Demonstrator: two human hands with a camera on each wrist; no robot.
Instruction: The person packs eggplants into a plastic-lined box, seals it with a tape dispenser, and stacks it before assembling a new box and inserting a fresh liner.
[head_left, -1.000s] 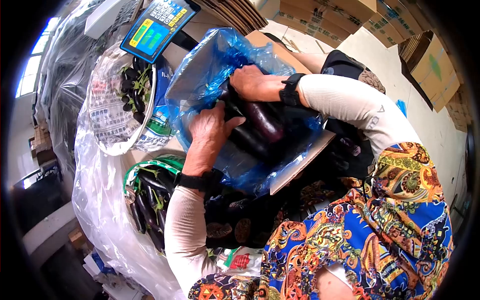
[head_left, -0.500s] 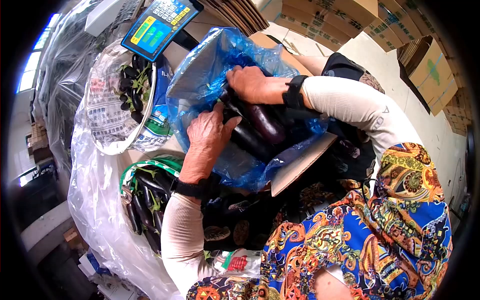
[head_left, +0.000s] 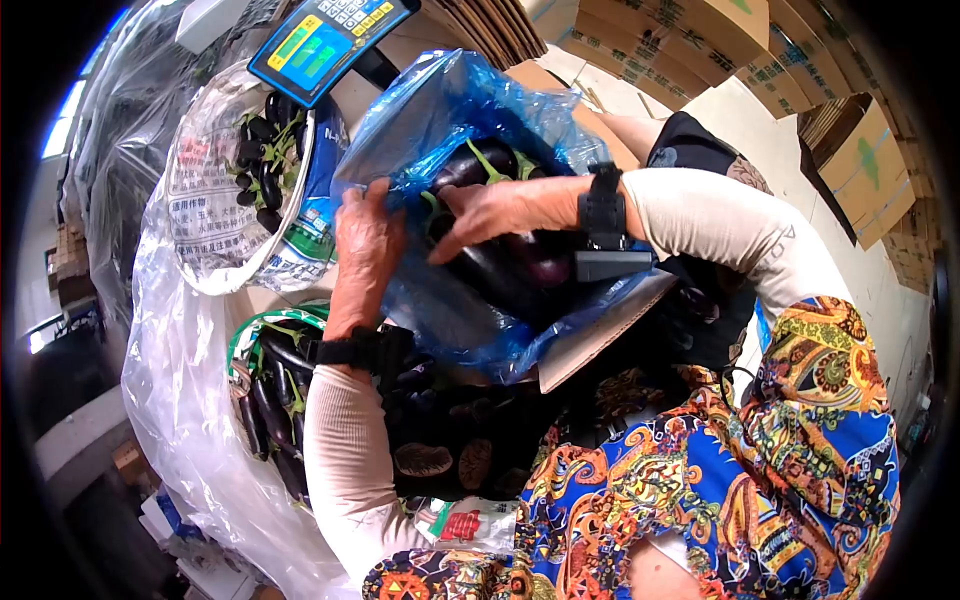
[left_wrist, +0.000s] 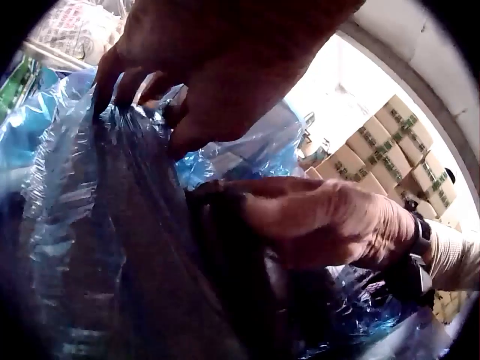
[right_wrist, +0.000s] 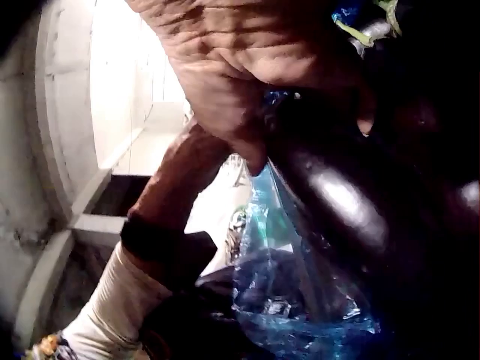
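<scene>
A blue plastic bag (head_left: 440,310) lines a cardboard box (head_left: 600,335) and holds several dark eggplants (head_left: 495,275). The left hand (head_left: 368,240) pinches the bag's left edge; in the left wrist view its curled fingers grip the gathered film (left_wrist: 135,157). Above the eggplants, the right hand (head_left: 495,212) has thumb and fingers spread, near a green stem. In the right wrist view the right hand (right_wrist: 262,67) lies over a glossy eggplant (right_wrist: 345,199), its fingertips partly hidden.
A woven sack (head_left: 225,190) with small eggplants stands at the left, below a scale display (head_left: 318,50). Another green-rimmed sack (head_left: 240,350) of eggplants is nearer the body. Clear plastic sheeting (head_left: 165,370) lies along the left; cardboard cartons (head_left: 660,40) stand at the back right.
The left hand has moved left from the eggplants to the bag's edge. The right hand has shifted down and spread its fingers, uncovering eggplants with green stems behind it.
</scene>
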